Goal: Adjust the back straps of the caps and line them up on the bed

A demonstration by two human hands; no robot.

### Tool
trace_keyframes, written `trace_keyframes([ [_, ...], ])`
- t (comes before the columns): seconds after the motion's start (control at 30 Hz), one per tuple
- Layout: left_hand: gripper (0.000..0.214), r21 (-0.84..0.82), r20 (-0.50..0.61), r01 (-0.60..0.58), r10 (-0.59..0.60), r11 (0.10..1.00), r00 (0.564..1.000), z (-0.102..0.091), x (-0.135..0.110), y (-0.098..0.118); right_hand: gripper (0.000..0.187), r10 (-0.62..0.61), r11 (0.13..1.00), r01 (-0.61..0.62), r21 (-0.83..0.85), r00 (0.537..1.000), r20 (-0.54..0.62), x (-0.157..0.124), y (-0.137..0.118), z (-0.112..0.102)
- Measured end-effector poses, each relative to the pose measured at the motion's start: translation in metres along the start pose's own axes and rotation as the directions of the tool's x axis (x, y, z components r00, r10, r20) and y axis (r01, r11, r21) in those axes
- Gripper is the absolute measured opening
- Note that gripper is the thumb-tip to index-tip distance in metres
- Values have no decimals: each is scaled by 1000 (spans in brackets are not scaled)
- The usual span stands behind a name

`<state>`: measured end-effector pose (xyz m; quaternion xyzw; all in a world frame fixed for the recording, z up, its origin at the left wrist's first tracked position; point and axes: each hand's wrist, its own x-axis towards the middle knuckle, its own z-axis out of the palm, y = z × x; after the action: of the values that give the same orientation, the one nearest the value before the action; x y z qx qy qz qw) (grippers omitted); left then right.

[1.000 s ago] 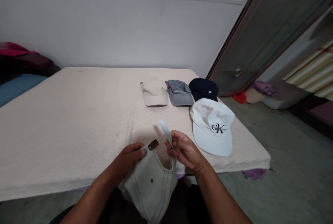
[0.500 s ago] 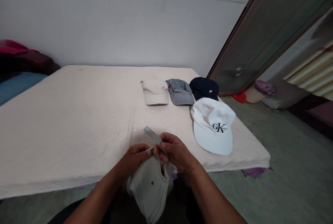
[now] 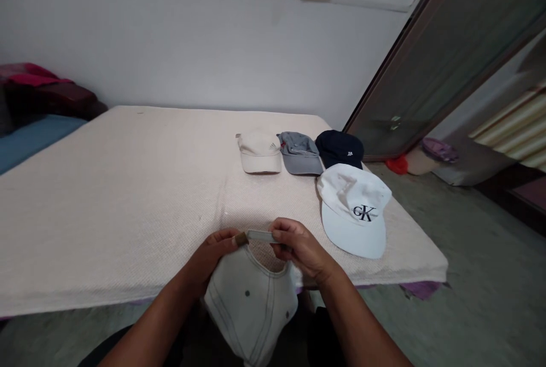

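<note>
A pale grey-white baseball cap [image 3: 251,304] hangs between my hands at the near edge of the bed, its back opening facing up. My left hand [image 3: 215,253] is closed on the cap's edge beside a brownish buckle [image 3: 241,238]. The cap's strap [image 3: 261,235] spans the opening from that buckle to my right hand [image 3: 298,244], whose thumb and fingers pinch it. To the right of my right hand lies a white cap with black "CK" letters [image 3: 356,213]. The brim of the held cap is out of sight.
Farther back on the cream-covered bed [image 3: 128,202], a cream cap [image 3: 260,152], a grey cap [image 3: 301,153] and a navy cap [image 3: 340,149] lie in a row. Dark and pink items [image 3: 46,91] are piled at the far left. A bin [image 3: 430,156] stands on the floor at right.
The strap's loose end stuck up before; now the strap lies across the opening to the buckle. The cap has spread wider, and my right hand has shifted slightly right.
</note>
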<state>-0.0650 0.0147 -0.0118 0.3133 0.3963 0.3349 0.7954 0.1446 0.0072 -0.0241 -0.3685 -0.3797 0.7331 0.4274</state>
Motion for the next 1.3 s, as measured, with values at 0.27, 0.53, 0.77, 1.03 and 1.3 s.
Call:
trace_keyframes([
  [0.27,13,9,-15,54,-54,998,998,5,1,-4,19,-29,956,52,-287,996,85,1,2,-1],
  [0.53,12,42,-15,82,-81,996,997,11,1,-4,15,-81,924,120,-363,989,121,-4,-3,-2],
  [0.77,16,59,41,10,-12,998,999,8,2,-4,21,-33,938,76,-338,991,132,-7,-10,4],
  [1.03,16,122,35,36,-41,992,999,7,2,-7,19,-65,912,93,-399,994,84,-1,-5,2],
  [1.3,16,94,17,76,-78,993,997,9,2,-6,18,-82,914,115,-389,992,99,1,1,8],
])
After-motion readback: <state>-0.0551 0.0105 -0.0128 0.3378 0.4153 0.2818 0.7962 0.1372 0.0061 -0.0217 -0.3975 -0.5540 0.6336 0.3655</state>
